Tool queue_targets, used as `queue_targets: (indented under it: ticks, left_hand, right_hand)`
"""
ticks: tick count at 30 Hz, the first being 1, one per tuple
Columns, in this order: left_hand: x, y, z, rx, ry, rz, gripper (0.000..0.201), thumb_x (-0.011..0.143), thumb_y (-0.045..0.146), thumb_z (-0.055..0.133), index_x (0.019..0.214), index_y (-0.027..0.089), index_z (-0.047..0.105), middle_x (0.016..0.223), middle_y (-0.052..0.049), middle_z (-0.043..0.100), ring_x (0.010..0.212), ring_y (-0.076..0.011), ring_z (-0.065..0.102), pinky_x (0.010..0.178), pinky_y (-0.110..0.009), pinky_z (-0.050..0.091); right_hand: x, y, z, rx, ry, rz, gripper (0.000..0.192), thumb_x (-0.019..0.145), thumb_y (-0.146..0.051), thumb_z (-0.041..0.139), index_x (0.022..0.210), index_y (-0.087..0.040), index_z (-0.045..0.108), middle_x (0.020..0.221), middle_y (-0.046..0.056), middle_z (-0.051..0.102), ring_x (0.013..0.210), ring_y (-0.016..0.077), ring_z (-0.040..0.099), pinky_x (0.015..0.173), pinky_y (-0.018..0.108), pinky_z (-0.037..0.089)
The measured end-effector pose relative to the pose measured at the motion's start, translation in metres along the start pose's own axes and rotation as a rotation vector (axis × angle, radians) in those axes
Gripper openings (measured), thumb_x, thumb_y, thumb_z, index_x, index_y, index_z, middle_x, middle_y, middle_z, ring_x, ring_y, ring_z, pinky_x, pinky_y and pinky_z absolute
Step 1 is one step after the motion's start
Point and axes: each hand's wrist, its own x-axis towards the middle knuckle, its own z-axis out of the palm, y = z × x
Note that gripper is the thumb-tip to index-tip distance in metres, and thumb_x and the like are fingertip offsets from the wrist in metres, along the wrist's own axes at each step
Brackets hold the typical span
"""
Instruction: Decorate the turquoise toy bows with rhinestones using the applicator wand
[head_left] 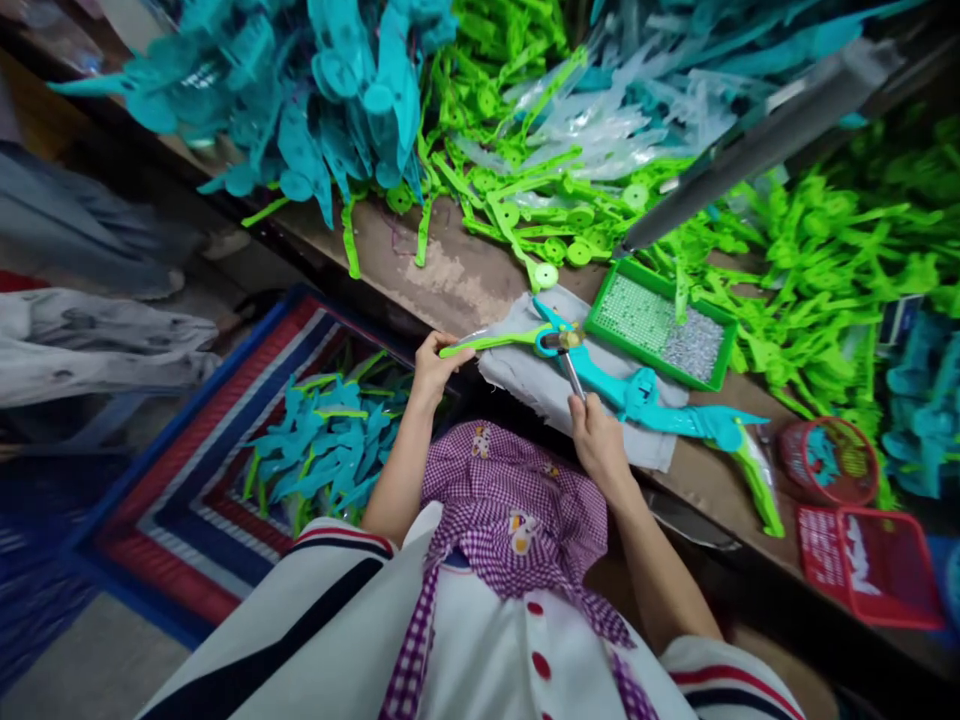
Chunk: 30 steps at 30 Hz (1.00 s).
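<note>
My left hand (439,362) is closed on the end of a lime-green plastic arm (499,344), which meets a long turquoise plastic piece (600,376) at a round joint. In my right hand (598,432) is the handle of a small hammer (571,370). The hammer's yellowish-tipped head lies over the joint; whether it touches is hard to tell. A grey cloth (517,378) lies beneath the plastic on the bench. Just beyond, a green tray (718,372) holds small pale parts on one side and silvery metal pieces on the other.
Turquoise parts (300,90) and lime-green parts (510,200) heap along the back. A dark grey bar (750,150) slants over the bench. At right stand a red round basket (829,460) and a red tray (892,565). Left, a striped sack (187,500) contains joined pieces. Another person's legs (97,340) show far left.
</note>
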Motion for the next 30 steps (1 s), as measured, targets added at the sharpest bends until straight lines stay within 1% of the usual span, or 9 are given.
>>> queue_targets:
  ticks: [4,7,13,16,19,21,24,27,30]
  left_hand:
    - [0.003,-0.002,-0.002,-0.025,-0.012,-0.032,0.053,0.038,0.033,0.097,0.069,0.017,0.057,0.066,0.005,0.063,0.05,-0.0057,0.053,0.043,-0.017,0.039]
    - [0.004,-0.003,-0.003,-0.034,-0.025,-0.042,0.053,0.037,0.033,0.097,0.069,0.016,0.058,0.068,0.005,0.064,0.05,-0.0056,0.054,0.044,-0.017,0.04]
    - [0.005,-0.005,-0.005,0.018,-0.039,0.005,0.048,0.043,0.035,0.096,0.07,0.015,0.061,0.069,0.003,0.066,0.05,-0.0055,0.053,0.045,-0.018,0.04]
    - [0.003,-0.009,-0.007,0.029,-0.045,0.052,0.046,0.05,0.038,0.094,0.079,0.016,0.067,0.075,0.001,0.068,0.057,-0.009,0.06,0.054,-0.021,0.049]
    - [-0.001,-0.019,-0.01,-0.023,-0.054,0.102,0.051,0.056,0.04,0.091,0.097,0.017,0.071,0.092,-0.003,0.073,0.077,-0.0149,0.069,0.074,-0.029,0.058]
    - [-0.002,-0.026,-0.012,-0.032,-0.01,0.128,0.052,0.058,0.04,0.09,0.101,0.018,0.071,0.098,-0.005,0.073,0.086,-0.0179,0.07,0.081,-0.032,0.058]
    - [-0.003,-0.031,-0.014,0.037,0.082,0.157,0.043,0.061,0.037,0.086,0.096,0.018,0.069,0.092,-0.004,0.071,0.085,-0.019,0.07,0.082,-0.034,0.059]
    - [-0.007,-0.029,-0.022,0.152,0.189,0.258,0.045,0.066,0.03,0.082,0.106,0.018,0.065,0.096,-0.004,0.068,0.081,-0.0157,0.069,0.08,-0.031,0.059]
    - [-0.015,-0.024,-0.035,0.338,0.322,0.432,0.067,0.067,0.023,0.082,0.128,0.021,0.055,0.112,-0.007,0.061,0.079,-0.0133,0.067,0.071,-0.027,0.059]
  right_hand:
    - [-0.003,-0.019,-0.018,0.053,0.108,-0.123,0.036,0.098,-0.056,0.031,0.081,-0.026,0.04,0.058,-0.002,0.044,0.053,0.0167,0.04,0.059,0.029,0.026]
    - [0.001,-0.026,-0.019,-0.01,0.14,-0.134,0.036,0.1,-0.054,0.03,0.083,-0.025,0.043,0.059,0.0,0.048,0.055,0.0173,0.044,0.06,0.029,0.026]
    - [0.018,-0.021,-0.003,-0.376,-0.108,-0.061,0.033,0.104,-0.045,0.033,0.097,-0.02,0.053,0.069,0.006,0.063,0.055,0.0179,0.048,0.06,0.03,0.02]
    - [0.015,-0.023,-0.006,-0.395,-0.078,-0.123,0.037,0.105,-0.048,0.029,0.097,-0.02,0.053,0.073,0.008,0.067,0.056,0.0193,0.053,0.06,0.03,0.019]
    - [0.011,-0.035,-0.003,-0.336,-0.022,-0.227,0.04,0.106,-0.046,0.024,0.097,-0.019,0.052,0.079,0.011,0.069,0.064,0.0215,0.059,0.061,0.029,0.025]
    - [0.012,-0.045,0.005,-0.367,-0.107,-0.23,0.037,0.106,-0.044,0.026,0.101,-0.019,0.053,0.081,0.012,0.07,0.067,0.0227,0.062,0.062,0.03,0.026]
    - [0.015,-0.048,0.013,-0.423,-0.273,-0.191,0.03,0.105,-0.044,0.034,0.103,-0.021,0.053,0.078,0.01,0.069,0.065,0.0232,0.061,0.061,0.031,0.024]
    - [0.016,-0.039,0.0,-0.2,-0.241,-0.205,0.031,0.103,-0.049,0.038,0.091,-0.023,0.051,0.073,0.005,0.064,0.065,0.021,0.059,0.062,0.03,0.027]
    - [0.022,-0.043,-0.026,0.202,-0.006,-0.149,0.04,0.1,-0.06,0.038,0.082,-0.025,0.046,0.065,-0.001,0.053,0.059,0.0165,0.05,0.06,0.029,0.032]
